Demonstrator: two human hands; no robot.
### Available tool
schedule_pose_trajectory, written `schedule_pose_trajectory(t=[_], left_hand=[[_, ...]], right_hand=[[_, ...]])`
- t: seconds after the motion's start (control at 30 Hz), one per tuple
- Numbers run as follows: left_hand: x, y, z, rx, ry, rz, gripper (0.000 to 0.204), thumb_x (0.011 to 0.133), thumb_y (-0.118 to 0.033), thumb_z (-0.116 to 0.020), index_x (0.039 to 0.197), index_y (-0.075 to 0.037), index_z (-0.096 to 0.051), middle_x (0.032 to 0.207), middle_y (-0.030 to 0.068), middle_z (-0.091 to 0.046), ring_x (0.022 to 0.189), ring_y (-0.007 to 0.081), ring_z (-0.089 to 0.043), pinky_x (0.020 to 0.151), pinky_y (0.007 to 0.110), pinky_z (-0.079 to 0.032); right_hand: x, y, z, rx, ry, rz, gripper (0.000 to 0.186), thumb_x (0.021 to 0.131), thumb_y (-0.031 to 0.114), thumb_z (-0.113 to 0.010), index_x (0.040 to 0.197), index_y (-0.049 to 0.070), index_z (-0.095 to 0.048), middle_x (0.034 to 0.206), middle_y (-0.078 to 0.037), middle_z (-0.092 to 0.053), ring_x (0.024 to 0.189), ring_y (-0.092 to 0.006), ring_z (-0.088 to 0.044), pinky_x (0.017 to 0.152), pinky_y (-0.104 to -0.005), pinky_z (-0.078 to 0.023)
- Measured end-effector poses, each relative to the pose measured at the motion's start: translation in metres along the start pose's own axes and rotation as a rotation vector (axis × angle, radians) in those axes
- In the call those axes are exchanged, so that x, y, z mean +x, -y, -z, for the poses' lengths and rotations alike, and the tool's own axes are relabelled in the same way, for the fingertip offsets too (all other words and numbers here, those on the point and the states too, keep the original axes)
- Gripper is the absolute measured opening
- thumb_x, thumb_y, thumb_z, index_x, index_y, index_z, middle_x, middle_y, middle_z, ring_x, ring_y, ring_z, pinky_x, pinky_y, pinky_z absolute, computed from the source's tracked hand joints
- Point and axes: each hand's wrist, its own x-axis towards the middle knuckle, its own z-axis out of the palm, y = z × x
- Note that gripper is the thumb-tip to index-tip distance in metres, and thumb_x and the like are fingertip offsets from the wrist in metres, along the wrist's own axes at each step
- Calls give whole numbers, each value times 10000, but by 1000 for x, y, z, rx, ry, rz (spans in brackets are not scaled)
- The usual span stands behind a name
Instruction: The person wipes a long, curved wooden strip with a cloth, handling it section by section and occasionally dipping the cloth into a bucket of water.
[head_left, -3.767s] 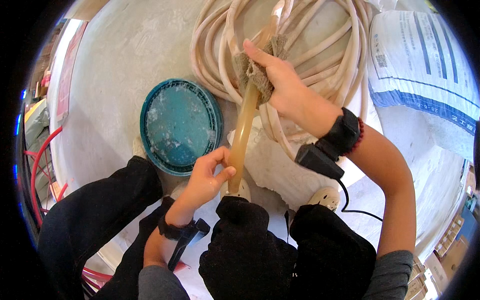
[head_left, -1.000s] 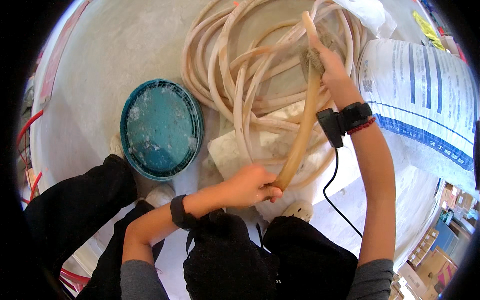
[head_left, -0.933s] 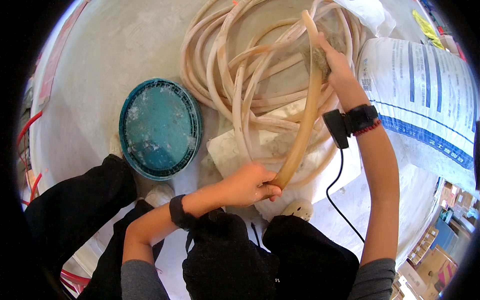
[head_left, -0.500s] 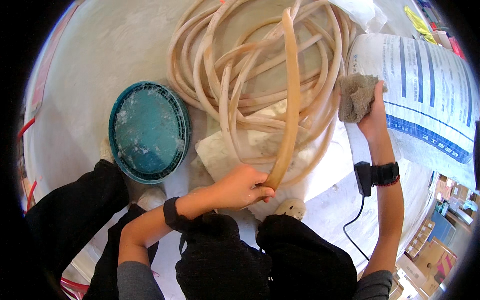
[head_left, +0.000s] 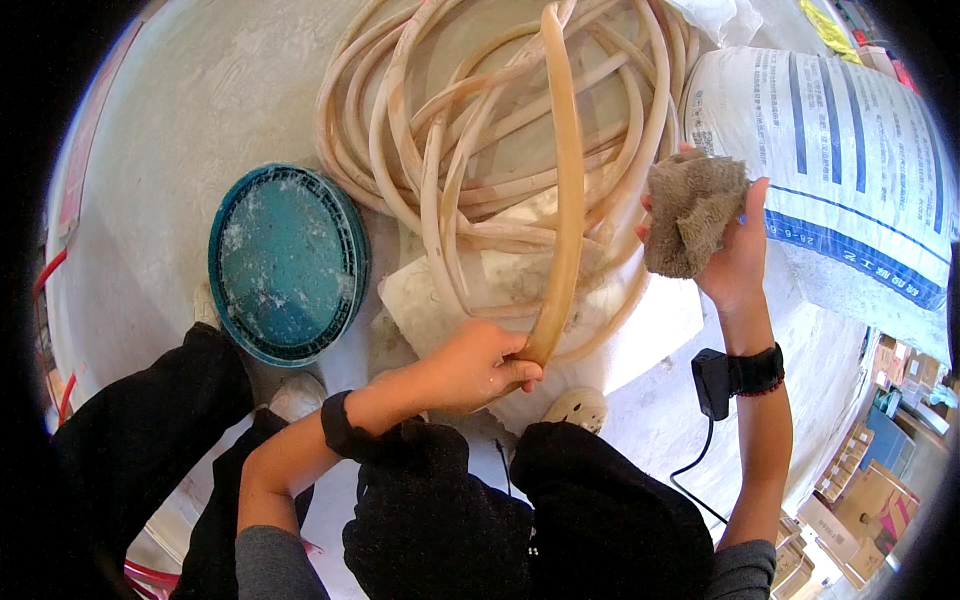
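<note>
A long beige hose (head_left: 563,190) rises from a loose coil of the same hose (head_left: 400,125) on the floor ahead. My left hand (head_left: 492,362) is closed round its near end, just in front of my knees. Off to the right, my right hand (head_left: 735,260) grips a crumpled brown cloth (head_left: 693,215), its thumb and fingertips showing at the cloth's edges. The cloth is held beside the hose, apart from it. Some of the coil rests over a pale flat sheet (head_left: 420,300).
A blue-green lidded bucket (head_left: 287,265) with whitish smears stands left of the coil. On the right lies a large white sack (head_left: 830,160) with blue stripes. A clear plastic bag (head_left: 722,20) sits beyond it. Cardboard boxes (head_left: 870,510) fill the far right. A black cable (head_left: 690,470) hangs from my right wrist.
My right hand has moved a little left and turned, bringing the cloth nearer the hose. My left hand keeps its hold on the hose. The whole view has shifted slightly.
</note>
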Motion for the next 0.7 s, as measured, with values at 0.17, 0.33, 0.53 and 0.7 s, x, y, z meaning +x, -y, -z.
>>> schedule_pose_trajectory(t=[0.17, 0.33, 0.53, 0.7], left_hand=[[1, 3, 0, 39, -16, -41, 201, 772, -215, -590, 673, -40, -585, 616, 82, -599, 556, 253, -562, 529, 332, -419], [1, -1, 1, 26, -5, -9, 210, 771, -215, -582, 659, -38, -582, 619, 86, -600, 569, 261, -566, 533, 334, -420], [5, -7, 1, 80, -1, -16, 193, 763, -196, -573, 662, -32, -591, 604, 89, -592, 559, 256, -561, 541, 335, -420], [-2, -4, 3, 12, 60, 43, 178, 759, -169, -570, 661, -24, -600, 591, 93, -585, 538, 237, -552, 537, 326, -415]], right_hand=[[-2, -13, 11, -287, -288, 75, 515, 788, 109, -532, 1260, 57, -333, 1173, -134, -458, 1060, -282, -483, 909, -407, -399], [-2, -27, -26, -999, -286, 571, 535, 737, -32, -522, 1236, 39, -343, 1160, -99, -467, 1056, -240, -476, 910, -351, -399], [37, -25, -68, -2250, 502, 1002, 441, 639, 7, -599, 1057, 126, -523, 1130, -52, -505, 1084, -227, -458, 1002, -427, -250], [45, -36, -63, -2328, 900, 646, 358, 629, -3, -592, 940, 171, -557, 1025, -17, -538, 1089, -199, -451, 1001, -481, -222]])
